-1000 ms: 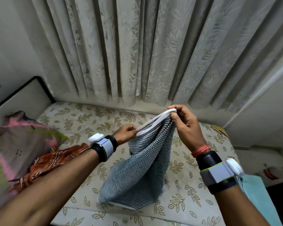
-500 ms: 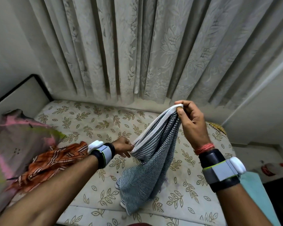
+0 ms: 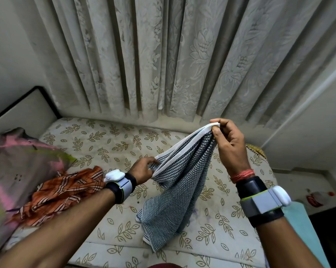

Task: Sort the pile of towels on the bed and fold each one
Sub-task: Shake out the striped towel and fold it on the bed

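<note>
On the leaf-print bed [image 3: 115, 144], a pink cloth [image 3: 18, 161] and an orange striped towel [image 3: 66, 190] lie crumpled left of your left hand [image 3: 142, 171], apparently unsorted, while the black-and-white woven towel [image 3: 178, 182] hangs unfolded between your hands, right hand [image 3: 229, 146] pinching its white edge high, left hand gripping it lower.

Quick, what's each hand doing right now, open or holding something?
Left hand: closed on the white edge of the blue patterned towel.
Right hand: pinching the same towel's top corner.
</note>
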The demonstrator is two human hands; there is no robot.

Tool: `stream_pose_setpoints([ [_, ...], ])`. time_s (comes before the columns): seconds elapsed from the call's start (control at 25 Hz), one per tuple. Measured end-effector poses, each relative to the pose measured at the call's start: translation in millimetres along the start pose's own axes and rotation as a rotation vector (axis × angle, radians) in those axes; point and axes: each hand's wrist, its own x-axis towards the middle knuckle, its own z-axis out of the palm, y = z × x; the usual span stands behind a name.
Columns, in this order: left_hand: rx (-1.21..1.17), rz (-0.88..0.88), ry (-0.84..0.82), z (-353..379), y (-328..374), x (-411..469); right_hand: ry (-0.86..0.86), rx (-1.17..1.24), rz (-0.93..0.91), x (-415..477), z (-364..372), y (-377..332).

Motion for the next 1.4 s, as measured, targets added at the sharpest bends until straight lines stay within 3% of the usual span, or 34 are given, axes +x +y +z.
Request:
stream_pose_setpoints([
  [0.32,-0.211,-0.047,-0.095,-14.5,-2.3,-9.4,0.082,0.008,0.028,7.8,-11.1,9.6],
  [0.72,-0.150,0.029,-0.053,-14.4,-16.4,-16.2,0.128,0.051,0.054,10.7,-7.1,14.9],
  [1.0,-0.388,-0.175,0.254,-17.1,-17.6,-8.4,0.132,0.012,0.085,7.9,-13.8,26.4],
  [1.2,-0.315,-0.118,0.348,-30.0,-8.6,-8.8,0.182,0.024,0.126,6.7,-21.9,30.7],
  [1.4,-0.170,-0.253,0.234,-47.7,-3.1,-0.8,0.091,-0.041,0.105,2.8,-21.9,25.7],
])
